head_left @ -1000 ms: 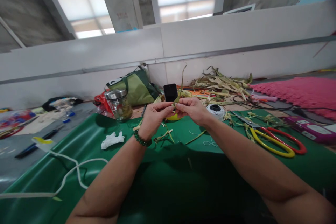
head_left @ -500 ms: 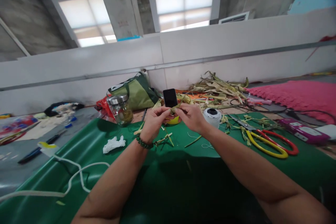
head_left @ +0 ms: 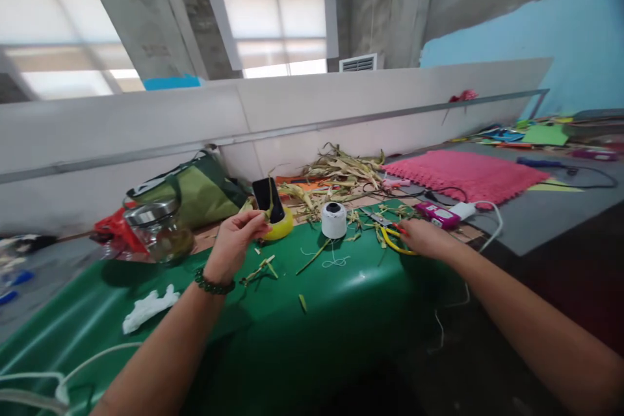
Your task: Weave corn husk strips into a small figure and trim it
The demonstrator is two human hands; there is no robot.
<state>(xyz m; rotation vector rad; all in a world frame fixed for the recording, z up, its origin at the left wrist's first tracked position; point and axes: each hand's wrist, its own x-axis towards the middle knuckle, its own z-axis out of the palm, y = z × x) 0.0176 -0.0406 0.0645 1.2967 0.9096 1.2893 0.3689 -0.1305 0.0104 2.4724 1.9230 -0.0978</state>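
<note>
My left hand [head_left: 234, 236], with a green bead bracelet on the wrist, is raised over the green mat [head_left: 273, 331] and pinches a thin green leaf strip [head_left: 270, 203] between thumb and fingers. My right hand [head_left: 423, 238] is stretched out to the right and rests on the yellow-and-red handled scissors [head_left: 392, 238], its fingers curled over the handles. A white spool of thread [head_left: 333, 220] stands between the two hands. Short leaf pieces [head_left: 259, 268] lie on the mat below my left hand.
A black phone [head_left: 268, 198] leans on a yellow stand. Behind it are a pile of dry leaves [head_left: 336, 172], a green bag [head_left: 192, 190] and a glass jar [head_left: 156, 230]. A pink mat [head_left: 465, 174], a pink device [head_left: 437, 214], crumpled tissue [head_left: 149, 306] and white cord [head_left: 73, 377] lie around.
The view has swung to the right. My right hand let go of the leaf strip and moved right onto the scissors. My left hand still holds the strip.
</note>
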